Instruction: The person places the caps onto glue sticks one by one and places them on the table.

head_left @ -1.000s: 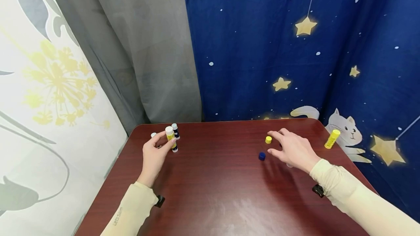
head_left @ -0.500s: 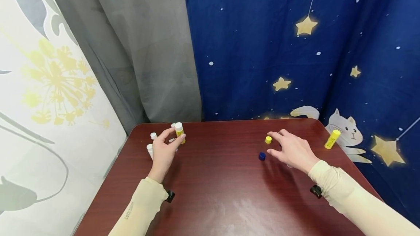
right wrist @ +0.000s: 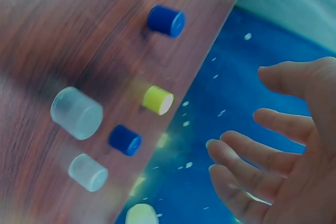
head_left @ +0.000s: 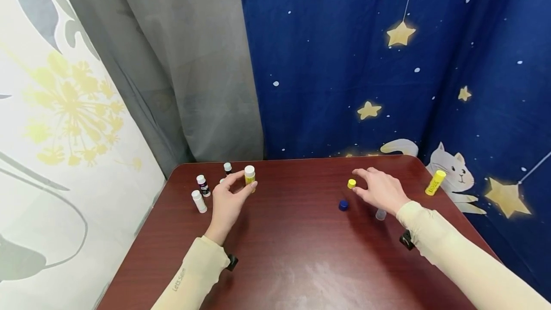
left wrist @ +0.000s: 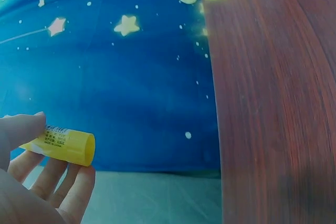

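Note:
My left hand (head_left: 226,207) pinches an upright yellow glue stick (head_left: 249,175) with a white top, above the left half of the table. In the left wrist view its printed yellow tube (left wrist: 65,145) lies between thumb and fingers. My right hand (head_left: 380,190) hovers with spread fingers over loose caps on the right, holding nothing. Near its fingertips are a yellow cap (head_left: 351,183) and a blue cap (head_left: 343,205); a translucent cap (head_left: 380,214) sits below the hand. The right wrist view also shows a second blue cap (right wrist: 125,140) and a smaller translucent cap (right wrist: 88,172).
At the table's left stand a white glue stick (head_left: 199,201) and a dark one with a white top (head_left: 203,185). Another dark one (head_left: 228,168) is partly behind my left hand. A capped yellow glue stick (head_left: 435,182) stands near the right edge. Curtains hang behind the table (head_left: 292,233).
My left hand has carried the yellow glue stick rightward, away from the standing glue sticks, uncovering those at the left. My right hand has barely shifted, its thumb now nearer the yellow cap.

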`<state>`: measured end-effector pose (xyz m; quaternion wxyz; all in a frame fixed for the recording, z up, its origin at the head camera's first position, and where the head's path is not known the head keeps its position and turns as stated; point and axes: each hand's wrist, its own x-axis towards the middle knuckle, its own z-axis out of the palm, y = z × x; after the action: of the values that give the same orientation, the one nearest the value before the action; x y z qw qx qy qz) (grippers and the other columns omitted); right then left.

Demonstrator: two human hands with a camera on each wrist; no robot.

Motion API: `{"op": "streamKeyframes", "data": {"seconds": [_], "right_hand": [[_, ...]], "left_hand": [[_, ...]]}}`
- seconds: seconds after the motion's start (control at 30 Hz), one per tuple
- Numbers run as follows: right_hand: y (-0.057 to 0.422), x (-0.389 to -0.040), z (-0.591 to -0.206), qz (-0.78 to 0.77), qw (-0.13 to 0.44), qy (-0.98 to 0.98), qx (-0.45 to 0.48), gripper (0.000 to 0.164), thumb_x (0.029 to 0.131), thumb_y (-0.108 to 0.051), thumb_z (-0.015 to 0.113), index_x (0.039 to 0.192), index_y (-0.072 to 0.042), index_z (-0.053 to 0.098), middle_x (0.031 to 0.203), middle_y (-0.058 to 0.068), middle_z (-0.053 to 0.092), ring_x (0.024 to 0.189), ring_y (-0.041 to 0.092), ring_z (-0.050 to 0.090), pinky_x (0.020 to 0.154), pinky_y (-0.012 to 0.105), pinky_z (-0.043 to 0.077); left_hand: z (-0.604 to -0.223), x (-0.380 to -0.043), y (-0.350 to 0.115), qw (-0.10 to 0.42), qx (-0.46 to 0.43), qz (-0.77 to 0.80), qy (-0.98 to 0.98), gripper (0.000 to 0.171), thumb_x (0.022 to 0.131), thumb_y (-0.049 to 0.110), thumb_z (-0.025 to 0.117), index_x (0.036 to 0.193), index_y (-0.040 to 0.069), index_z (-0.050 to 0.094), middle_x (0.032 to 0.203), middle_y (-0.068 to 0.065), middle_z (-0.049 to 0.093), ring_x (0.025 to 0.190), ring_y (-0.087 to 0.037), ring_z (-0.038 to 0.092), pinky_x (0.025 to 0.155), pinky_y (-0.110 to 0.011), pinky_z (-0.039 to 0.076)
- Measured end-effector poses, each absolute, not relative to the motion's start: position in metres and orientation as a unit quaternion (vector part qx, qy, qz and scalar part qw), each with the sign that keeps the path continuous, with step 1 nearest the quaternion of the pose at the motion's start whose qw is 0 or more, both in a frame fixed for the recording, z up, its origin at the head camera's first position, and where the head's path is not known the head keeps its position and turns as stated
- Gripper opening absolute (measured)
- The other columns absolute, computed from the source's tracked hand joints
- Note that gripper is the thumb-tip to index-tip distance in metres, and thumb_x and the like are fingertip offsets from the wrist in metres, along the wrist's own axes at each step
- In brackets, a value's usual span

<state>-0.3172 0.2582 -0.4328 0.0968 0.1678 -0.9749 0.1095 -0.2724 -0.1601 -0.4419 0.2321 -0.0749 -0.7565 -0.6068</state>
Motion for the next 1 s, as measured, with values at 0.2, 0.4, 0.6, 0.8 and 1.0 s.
{"op": "streamKeyframes", "data": {"seconds": [0.2,0.4,0.6,0.8,1.0], "right_hand": [[0.267,-0.347,-0.447,0.123,0.063,-0.98,0.143,0.052,0.092,-0.037,0.071,0.137,-0.013,0.062,0.126,0.017,0.065,0.107,0.036,0.064,0.079,0.059,0.054],[0.269,-0.374,-0.463,0.126,0.04,-0.983,0.129,0.049,0.09,-0.032,0.073,0.134,-0.011,0.063,0.125,0.018,0.066,0.108,0.037,0.064,0.079,0.06,0.053],[0.266,-0.388,-0.478,0.122,0.015,-0.984,0.128,0.047,0.09,-0.029,0.073,0.132,-0.009,0.065,0.124,0.018,0.067,0.104,0.037,0.065,0.078,0.059,0.053],[0.265,-0.396,-0.493,0.113,0.017,-0.984,0.138,0.042,0.088,-0.029,0.074,0.126,-0.01,0.069,0.114,0.013,0.071,0.095,0.033,0.066,0.072,0.056,0.053],[0.264,-0.402,-0.503,0.103,0.034,-0.984,0.139,0.035,0.087,-0.03,0.075,0.117,-0.013,0.073,0.105,0.009,0.072,0.088,0.03,0.065,0.069,0.054,0.053]], "left_hand": [[-0.443,-0.266,-0.157,0.216,-0.101,-0.625,-0.744,0.041,0.082,0.022,0.086,0.121,0.017,0.073,0.116,-0.003,0.068,0.103,-0.023,0.07,0.084,-0.028,0.056],[-0.44,-0.264,-0.154,0.216,-0.116,-0.626,-0.74,0.037,0.083,0.02,0.085,0.119,0.02,0.074,0.113,-0.001,0.069,0.102,-0.022,0.07,0.084,-0.029,0.056],[-0.439,-0.262,-0.155,0.205,-0.107,-0.627,-0.743,0.036,0.083,0.023,0.085,0.118,0.02,0.074,0.112,0.0,0.069,0.103,-0.02,0.07,0.084,-0.029,0.056],[-0.441,-0.26,-0.156,0.202,-0.104,-0.63,-0.743,0.036,0.083,0.024,0.085,0.117,0.022,0.075,0.112,-0.001,0.068,0.103,-0.022,0.07,0.083,-0.029,0.056],[-0.444,-0.261,-0.157,0.195,-0.095,-0.639,-0.738,0.039,0.083,0.022,0.085,0.12,0.022,0.074,0.115,-0.002,0.067,0.103,-0.021,0.07,0.082,-0.03,0.057]]}}
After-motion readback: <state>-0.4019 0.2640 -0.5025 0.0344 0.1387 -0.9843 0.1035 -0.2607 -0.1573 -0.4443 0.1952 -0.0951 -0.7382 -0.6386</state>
